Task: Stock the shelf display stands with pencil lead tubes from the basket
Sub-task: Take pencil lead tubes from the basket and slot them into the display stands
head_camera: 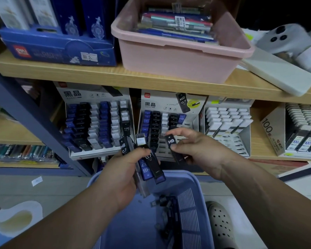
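Left grip (126,169) clutches a fanned bundle of lead tubes (148,164) above the basket (187,203); right grip (196,146) pinches one black HB tube (171,143) before the half-filled display stand (162,105). The loose fan could slip, scattering tubes.

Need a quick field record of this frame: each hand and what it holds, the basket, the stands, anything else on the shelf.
left hand: holds a fanned bundle of lead tubes, black and blue
right hand: pinches one black HB tube
basket: blue, below both hands; loose tubes inside
left stand: rows nearly full
middle stand: empty slots at lower right
upper shelf: pink tub, phone
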The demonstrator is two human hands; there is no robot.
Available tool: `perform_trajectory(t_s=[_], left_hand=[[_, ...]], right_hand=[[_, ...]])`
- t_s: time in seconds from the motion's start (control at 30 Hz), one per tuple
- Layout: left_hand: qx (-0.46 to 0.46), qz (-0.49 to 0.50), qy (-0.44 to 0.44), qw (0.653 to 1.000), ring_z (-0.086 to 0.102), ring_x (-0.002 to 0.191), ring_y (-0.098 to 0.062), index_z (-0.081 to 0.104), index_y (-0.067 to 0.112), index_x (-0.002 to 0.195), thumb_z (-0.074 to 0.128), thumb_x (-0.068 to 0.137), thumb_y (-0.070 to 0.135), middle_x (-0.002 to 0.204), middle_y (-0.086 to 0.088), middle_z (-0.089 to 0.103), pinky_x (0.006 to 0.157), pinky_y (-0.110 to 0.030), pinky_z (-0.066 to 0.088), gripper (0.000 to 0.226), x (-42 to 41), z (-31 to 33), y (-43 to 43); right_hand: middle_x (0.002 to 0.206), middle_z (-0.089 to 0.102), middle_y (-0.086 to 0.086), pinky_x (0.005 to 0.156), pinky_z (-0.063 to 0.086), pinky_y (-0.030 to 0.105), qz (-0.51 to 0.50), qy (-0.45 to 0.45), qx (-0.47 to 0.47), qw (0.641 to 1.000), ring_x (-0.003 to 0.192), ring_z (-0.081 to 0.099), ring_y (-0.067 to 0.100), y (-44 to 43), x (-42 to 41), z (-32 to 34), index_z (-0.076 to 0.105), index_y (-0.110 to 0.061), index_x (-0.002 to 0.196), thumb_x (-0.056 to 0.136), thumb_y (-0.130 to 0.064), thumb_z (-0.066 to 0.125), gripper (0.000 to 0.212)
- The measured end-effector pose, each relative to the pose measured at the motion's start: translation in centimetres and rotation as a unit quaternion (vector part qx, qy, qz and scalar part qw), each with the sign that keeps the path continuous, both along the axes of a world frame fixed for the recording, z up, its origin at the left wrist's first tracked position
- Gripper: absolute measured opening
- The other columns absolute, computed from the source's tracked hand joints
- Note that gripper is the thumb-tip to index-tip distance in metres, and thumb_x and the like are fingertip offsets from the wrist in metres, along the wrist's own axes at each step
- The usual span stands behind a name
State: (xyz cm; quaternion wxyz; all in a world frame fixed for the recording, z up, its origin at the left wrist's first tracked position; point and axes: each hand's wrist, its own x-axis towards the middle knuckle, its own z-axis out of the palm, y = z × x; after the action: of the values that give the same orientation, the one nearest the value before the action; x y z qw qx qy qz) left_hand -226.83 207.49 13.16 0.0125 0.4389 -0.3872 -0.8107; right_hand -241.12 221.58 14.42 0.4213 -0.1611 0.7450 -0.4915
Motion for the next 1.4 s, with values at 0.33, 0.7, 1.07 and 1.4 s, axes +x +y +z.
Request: perform_trajectory(t_s=[0.33,0.7,1.07,1.4], left_hand=[[0.005,0.014,0.011,1.0,0.071,0.092,-0.033,0.071,0.002,0.108,0.072,0.08,0.013,0.103,-0.02,0.075,0.079,-0.041,0.056,0.03,0.3,0.1,-0.6],[0.02,0.02,0.027,0.999,0.074,0.086,-0.029,0.069,0.002,0.11,0.069,0.085,0.011,0.101,-0.02,0.075,0.068,-0.034,0.057,0.026,0.4,0.6,-0.8],[0.029,0.023,0.039,0.999,0.073,0.09,-0.029,0.069,0.002,0.112,0.068,0.086,0.01,0.103,-0.021,0.074,0.069,-0.034,0.057,0.027,0.7,0.5,-1.1],[0.023,0.004,0.065,0.998,0.073,0.089,-0.03,0.068,0.002,0.119,0.079,0.063,0.015,0.105,-0.019,0.074,0.067,-0.036,0.059,0.059,0.4,0.4,-0.6]], right_hand=[[0.089,0.066,0.013,0.067,0.062,0.03,-0.19,0.181,-0.045,0.964,0.068,0.069,0.021,0.4,-2.2,-1.4,0.063,-0.012,0.096,0.09,-0.002,0.072,0.014],[0.083,0.07,-0.006,0.074,0.056,0.031,-0.095,0.407,0.041,0.907,0.079,0.068,0.012,-0.4,-2.9,-3.6,0.065,-0.024,0.088,0.089,-0.008,0.072,0.017],[0.104,0.073,0.004,0.082,0.051,0.024,0.01,0.511,0.091,0.855,0.086,0.067,0.017,-0.8,-2.7,-4.7,0.079,-0.018,0.108,0.087,-0.009,0.073,0.024],[0.085,0.07,0.0,0.064,0.05,0.025,-0.039,0.261,-0.031,0.964,0.067,0.062,0.005,-1.8,0.4,-0.3,0.073,-0.022,0.1,0.086,-0.026,0.078,0.015]])
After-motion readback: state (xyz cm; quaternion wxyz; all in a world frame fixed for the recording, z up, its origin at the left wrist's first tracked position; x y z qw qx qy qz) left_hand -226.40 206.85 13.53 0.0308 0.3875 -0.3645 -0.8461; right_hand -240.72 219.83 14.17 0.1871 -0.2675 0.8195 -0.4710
